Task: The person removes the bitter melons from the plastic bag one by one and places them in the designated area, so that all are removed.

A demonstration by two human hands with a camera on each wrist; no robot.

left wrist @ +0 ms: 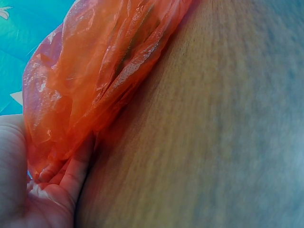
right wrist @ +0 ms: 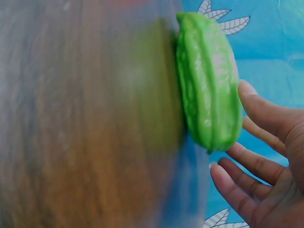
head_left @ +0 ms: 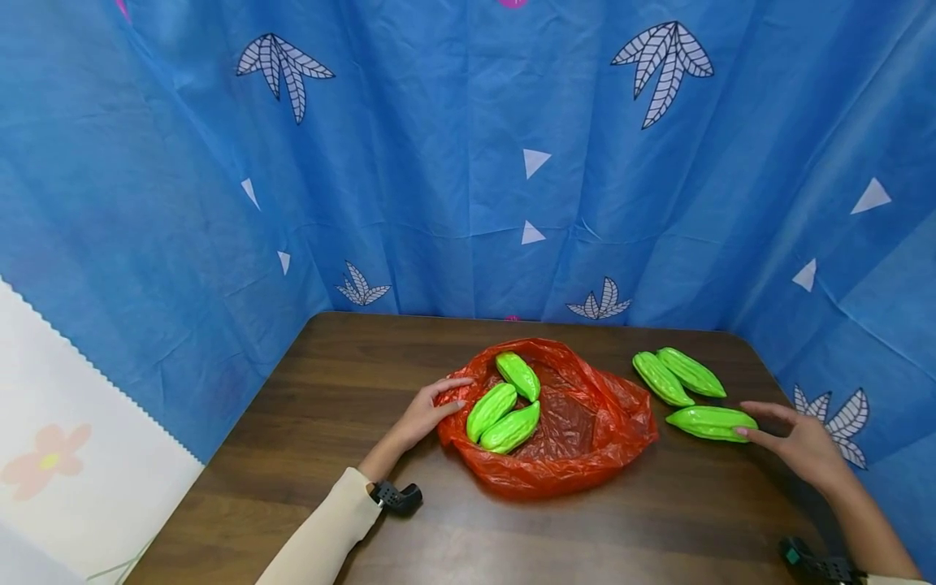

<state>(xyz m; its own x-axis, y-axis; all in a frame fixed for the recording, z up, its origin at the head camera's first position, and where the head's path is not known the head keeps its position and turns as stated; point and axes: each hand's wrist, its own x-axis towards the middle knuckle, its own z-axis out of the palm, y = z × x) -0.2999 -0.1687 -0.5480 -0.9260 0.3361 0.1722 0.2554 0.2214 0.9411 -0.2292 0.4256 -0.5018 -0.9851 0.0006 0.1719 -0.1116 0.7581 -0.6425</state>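
Observation:
A red plastic bag [head_left: 566,479] lies spread open on the wooden table, with three bright green bitter melons [head_left: 510,428] in its left part. My left hand [head_left: 424,414] holds the bag's left rim; in the left wrist view, fingers [left wrist: 78,171] show partly through the thin red film. To the right of the bag, three more bitter melons lie on the table. My right hand [head_left: 804,447] is at the right end of the nearest bitter melon [head_left: 709,422]. In the right wrist view its thumb reaches the melon's side, and the other fingers are spread, fairly straight.
Two bitter melons [head_left: 676,375] lie side by side behind the nearest one, close to the bag's right edge. The brown table [head_left: 351,357] meets a blue curtain [head_left: 439,162] at the back and sides. White cloth [head_left: 66,406] hangs at the left.

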